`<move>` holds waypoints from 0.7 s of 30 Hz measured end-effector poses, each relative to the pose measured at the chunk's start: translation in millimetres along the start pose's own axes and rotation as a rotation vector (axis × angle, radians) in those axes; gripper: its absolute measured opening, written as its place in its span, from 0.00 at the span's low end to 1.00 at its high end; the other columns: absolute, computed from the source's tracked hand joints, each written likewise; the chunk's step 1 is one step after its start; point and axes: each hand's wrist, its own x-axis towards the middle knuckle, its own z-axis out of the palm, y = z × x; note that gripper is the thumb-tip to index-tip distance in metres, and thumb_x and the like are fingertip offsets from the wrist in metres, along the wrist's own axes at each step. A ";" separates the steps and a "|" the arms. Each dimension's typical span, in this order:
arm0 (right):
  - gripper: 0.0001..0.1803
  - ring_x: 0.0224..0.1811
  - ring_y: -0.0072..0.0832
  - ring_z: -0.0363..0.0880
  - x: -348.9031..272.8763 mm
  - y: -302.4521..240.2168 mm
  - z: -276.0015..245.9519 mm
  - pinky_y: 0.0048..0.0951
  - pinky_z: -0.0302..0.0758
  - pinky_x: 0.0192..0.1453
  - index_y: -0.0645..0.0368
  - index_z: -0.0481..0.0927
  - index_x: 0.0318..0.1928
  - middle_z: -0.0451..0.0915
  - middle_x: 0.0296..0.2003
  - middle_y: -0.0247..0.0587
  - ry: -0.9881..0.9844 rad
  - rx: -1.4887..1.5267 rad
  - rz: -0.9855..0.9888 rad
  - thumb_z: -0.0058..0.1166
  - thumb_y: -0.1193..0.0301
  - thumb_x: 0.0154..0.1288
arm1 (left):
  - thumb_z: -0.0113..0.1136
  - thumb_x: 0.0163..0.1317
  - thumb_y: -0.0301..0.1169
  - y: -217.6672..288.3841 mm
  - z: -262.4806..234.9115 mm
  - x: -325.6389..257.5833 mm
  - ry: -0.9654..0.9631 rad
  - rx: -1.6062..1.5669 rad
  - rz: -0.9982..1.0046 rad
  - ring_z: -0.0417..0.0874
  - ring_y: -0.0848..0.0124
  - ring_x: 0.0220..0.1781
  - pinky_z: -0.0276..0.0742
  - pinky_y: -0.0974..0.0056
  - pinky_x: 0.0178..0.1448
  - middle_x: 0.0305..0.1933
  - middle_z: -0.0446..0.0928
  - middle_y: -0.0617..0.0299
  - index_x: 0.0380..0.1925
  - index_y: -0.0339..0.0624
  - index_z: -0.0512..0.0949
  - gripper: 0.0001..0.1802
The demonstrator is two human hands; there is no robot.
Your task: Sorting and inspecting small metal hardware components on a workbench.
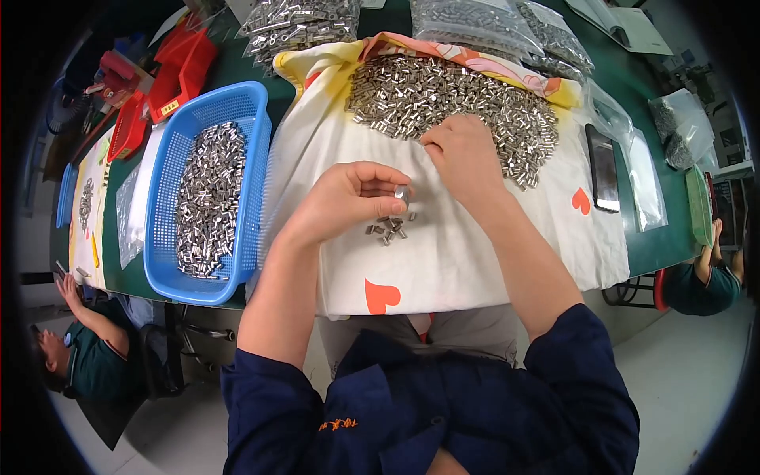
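The left hand (pixel 352 194) is positioned above the white cloth (pixel 459 273) that covers the middle of the tabletop (pixel 661 247) and reaches its near edge. Its thumb and fingers are clamped on a small metal piece (pixel 402 195). A small group of loose metal parts (pixel 386 229) lies on the cloth beside and below these fingertips.

The right hand (pixel 469 154) is apart from the left, at the near side of the main heap (pixel 443 91) of short metal cylinders, which lies on the cloth toward the tabletop's far edge. Its fingertips are bent together; whether they grip a part cannot be determined.

A blue perforated basket (pixel 190 294), containing similar parts, stands left of the cloth, extending to the near edge. A dark phone (pixel 603 168) lies beside the cloth toward the right edge. Filled clear bags (pixel 301 28) line the far edge.
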 end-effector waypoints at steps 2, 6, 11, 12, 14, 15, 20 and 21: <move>0.04 0.37 0.33 0.70 -1.7 -3.0 2.3 0.33 0.66 0.43 0.53 0.79 0.28 0.73 0.27 0.34 -0.032 -0.083 0.018 0.54 0.72 0.48 | 0.61 0.48 0.21 -1.2 -0.1 -0.9 0.019 -0.022 0.036 0.77 0.80 0.35 0.73 0.75 0.40 0.33 0.77 0.65 0.39 0.35 0.75 0.15; 0.04 0.39 0.32 0.69 -4.0 2.0 -4.0 0.34 0.65 0.44 0.53 0.80 0.28 0.74 0.29 0.33 -0.099 -0.081 0.033 0.54 0.72 0.48 | 0.61 0.49 0.21 -4.1 -1.1 1.5 0.014 -0.034 0.025 0.77 0.80 0.35 0.73 0.75 0.40 0.33 0.76 0.65 0.39 0.36 0.75 0.15; 0.03 0.38 0.32 0.70 -3.1 1.5 -8.3 0.33 0.64 0.43 0.53 0.80 0.26 0.74 0.28 0.34 -0.118 -0.069 0.031 0.54 0.72 0.48 | 0.60 0.49 0.21 -3.9 0.0 1.2 0.025 -0.020 0.029 0.77 0.80 0.35 0.73 0.76 0.40 0.33 0.76 0.66 0.40 0.36 0.75 0.15; 0.03 0.38 0.32 0.70 -3.2 0.8 -8.8 0.33 0.65 0.43 0.53 0.80 0.26 0.74 0.28 0.34 -0.105 -0.089 0.020 0.54 0.72 0.48 | 0.60 0.49 0.21 -3.9 0.0 1.6 0.025 -0.019 0.029 0.77 0.80 0.35 0.73 0.76 0.40 0.33 0.76 0.66 0.40 0.36 0.75 0.15; 0.03 0.37 0.31 0.70 -2.6 -0.3 -7.9 0.33 0.65 0.43 0.53 0.80 0.25 0.74 0.28 0.34 -0.090 -0.109 0.009 0.54 0.72 0.47 | 0.60 0.49 0.21 -3.8 0.3 2.4 0.025 -0.033 0.038 0.77 0.80 0.35 0.73 0.76 0.40 0.33 0.76 0.66 0.40 0.36 0.75 0.15; 0.03 0.37 0.31 0.70 -2.8 -0.7 -5.9 0.33 0.65 0.43 0.53 0.80 0.25 0.75 0.28 0.34 -0.077 -0.118 0.008 0.54 0.72 0.47 | 0.60 0.49 0.21 -4.0 0.5 2.6 0.024 -0.032 0.037 0.77 0.80 0.35 0.73 0.76 0.40 0.33 0.76 0.66 0.40 0.36 0.75 0.15; 0.03 0.37 0.31 0.70 -2.6 -1.4 -0.8 0.33 0.65 0.43 0.53 0.80 0.25 0.74 0.27 0.34 -0.082 -0.119 0.021 0.54 0.72 0.47 | 0.60 0.49 0.21 -4.9 -0.5 2.9 0.033 -0.024 0.045 0.77 0.80 0.35 0.73 0.76 0.40 0.34 0.76 0.66 0.41 0.36 0.75 0.16; 0.03 0.38 0.31 0.70 -3.1 -1.3 -2.7 0.33 0.65 0.44 0.53 0.80 0.25 0.74 0.28 0.34 -0.107 -0.125 0.033 0.54 0.73 0.47 | 0.60 0.49 0.21 -4.2 -0.2 3.1 0.033 -0.024 0.047 0.77 0.80 0.35 0.73 0.76 0.40 0.34 0.76 0.66 0.41 0.36 0.75 0.16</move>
